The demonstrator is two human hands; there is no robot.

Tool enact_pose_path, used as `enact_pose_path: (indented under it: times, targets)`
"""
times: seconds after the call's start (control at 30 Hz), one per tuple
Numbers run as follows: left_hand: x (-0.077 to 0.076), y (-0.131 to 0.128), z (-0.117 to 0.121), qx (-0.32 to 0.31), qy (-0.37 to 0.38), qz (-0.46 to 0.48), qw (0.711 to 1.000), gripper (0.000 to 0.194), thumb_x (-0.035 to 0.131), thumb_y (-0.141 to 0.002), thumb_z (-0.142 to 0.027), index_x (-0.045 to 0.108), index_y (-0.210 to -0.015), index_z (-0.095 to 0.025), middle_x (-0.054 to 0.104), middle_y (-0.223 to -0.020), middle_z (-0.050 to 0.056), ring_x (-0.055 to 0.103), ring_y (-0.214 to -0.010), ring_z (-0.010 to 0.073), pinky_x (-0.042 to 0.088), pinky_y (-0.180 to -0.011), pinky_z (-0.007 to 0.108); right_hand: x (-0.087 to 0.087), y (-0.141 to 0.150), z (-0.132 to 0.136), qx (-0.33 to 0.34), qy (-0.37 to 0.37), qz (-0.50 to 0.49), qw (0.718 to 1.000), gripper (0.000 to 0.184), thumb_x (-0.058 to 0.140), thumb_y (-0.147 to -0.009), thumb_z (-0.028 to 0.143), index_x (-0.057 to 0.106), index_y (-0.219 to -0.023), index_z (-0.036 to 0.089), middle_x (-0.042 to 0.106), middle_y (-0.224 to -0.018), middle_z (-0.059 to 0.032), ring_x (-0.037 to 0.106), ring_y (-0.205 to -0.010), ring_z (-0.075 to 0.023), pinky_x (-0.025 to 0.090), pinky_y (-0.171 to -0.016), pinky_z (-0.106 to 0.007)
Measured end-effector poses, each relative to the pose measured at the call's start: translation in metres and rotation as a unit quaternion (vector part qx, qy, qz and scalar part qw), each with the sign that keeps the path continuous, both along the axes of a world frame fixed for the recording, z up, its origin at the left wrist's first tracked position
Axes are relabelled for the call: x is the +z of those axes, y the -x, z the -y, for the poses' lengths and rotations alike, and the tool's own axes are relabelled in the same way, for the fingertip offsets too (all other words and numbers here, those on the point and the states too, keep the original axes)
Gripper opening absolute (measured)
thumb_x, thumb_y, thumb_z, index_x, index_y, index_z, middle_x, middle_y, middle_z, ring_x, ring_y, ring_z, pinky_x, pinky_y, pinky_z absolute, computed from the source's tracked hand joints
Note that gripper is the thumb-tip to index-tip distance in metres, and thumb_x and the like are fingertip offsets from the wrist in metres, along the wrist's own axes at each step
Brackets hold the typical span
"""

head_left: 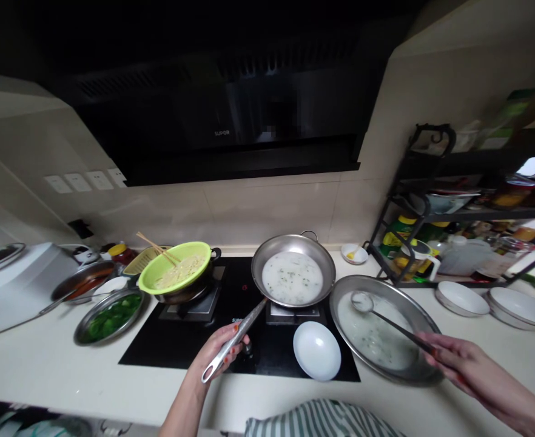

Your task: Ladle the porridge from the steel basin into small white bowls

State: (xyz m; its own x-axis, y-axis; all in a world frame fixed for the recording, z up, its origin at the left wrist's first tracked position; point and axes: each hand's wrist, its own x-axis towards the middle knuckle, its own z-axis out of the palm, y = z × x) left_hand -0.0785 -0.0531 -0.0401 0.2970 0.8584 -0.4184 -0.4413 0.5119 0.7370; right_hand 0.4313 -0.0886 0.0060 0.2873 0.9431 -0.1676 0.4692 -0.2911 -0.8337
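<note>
My left hand (222,351) is curled about the long metal handle of a wok (330,267), its palm under the handle; a knob lies by the fingertips. White soup with green bits (292,278) fills the wok's bottom. Closed round the dark grip of a ladle (401,329), my right hand (461,364) is at the right edge of a wide steel basin (424,306). The ladle's bowl is over the basin's left part, above more whitish soup (386,346). Between wok and basin, a white bowl (317,351) sits at the hob's front edge.
On the hob's left, a lime-green colander (147,280) holds noodles and chopsticks (156,247), over a pot. Left of it is a dish of green leaves (113,318). White bowls (462,298) and a black rack (399,243) stand at right. A range hood (240,121) overhangs the hob.
</note>
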Motion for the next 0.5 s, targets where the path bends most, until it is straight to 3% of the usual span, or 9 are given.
enact_pose_path:
  times: [0.17, 0.3, 0.4, 0.5]
  targets:
    - [0.019, 0.001, -0.005, -0.056, -0.016, -0.086, 0.995, 0.049, 0.071, -0.078, -0.033, 0.055, -0.118, -0.009, 0.067, -0.078, 0.009, 0.051, -0.046, 0.0068, 0.039, -0.038, 0.014, -0.045, -0.009, 0.011, 0.058, 0.012, 0.102, 0.993, 0.031, 0.057, -0.056, 0.032, 0.071, -0.082, 0.024, 0.073, -0.078, -0.0152, 0.068, -0.077, -0.0344, 0.053, -0.073, -0.043]
    - [0.036, -0.001, -0.009, -0.101, -0.063, -0.207, 0.971, 0.056, 0.071, -0.077, -0.035, 0.053, -0.123, -0.009, 0.066, -0.08, 0.008, 0.056, -0.053, 0.0102, 0.045, -0.042, 0.018, -0.068, -0.015, 0.016, 0.101, -0.012, 0.201, 0.974, 0.038, 0.053, -0.062, 0.029, 0.068, -0.096, 0.022, 0.074, -0.085, -0.0191, 0.068, -0.086, -0.0381, 0.05, -0.081, -0.047]
    - [0.043, -0.007, -0.013, -0.12, -0.109, -0.312, 0.936, 0.059, 0.07, -0.075, -0.031, 0.051, -0.127, -0.01, 0.063, -0.077, 0.004, 0.057, -0.053, 0.0116, 0.046, -0.043, 0.02, -0.063, -0.015, 0.013, 0.117, -0.054, 0.242, 0.962, 0.043, 0.049, -0.067, 0.026, 0.066, -0.105, 0.016, 0.071, -0.103, -0.0221, 0.067, -0.097, -0.0353, 0.049, -0.089, -0.043]
    - [0.046, -0.016, -0.022, -0.158, -0.148, -0.423, 0.88, 0.064, 0.066, -0.077, -0.03, 0.045, -0.134, -0.011, 0.063, -0.075, 0.003, 0.059, -0.054, 0.0144, 0.047, -0.044, 0.022, -0.036, -0.002, 0.001, 0.102, -0.087, 0.277, 0.951, 0.045, 0.046, -0.071, 0.028, 0.066, -0.11, 0.015, 0.07, -0.107, -0.0192, 0.068, -0.095, -0.0326, 0.051, -0.086, -0.041]
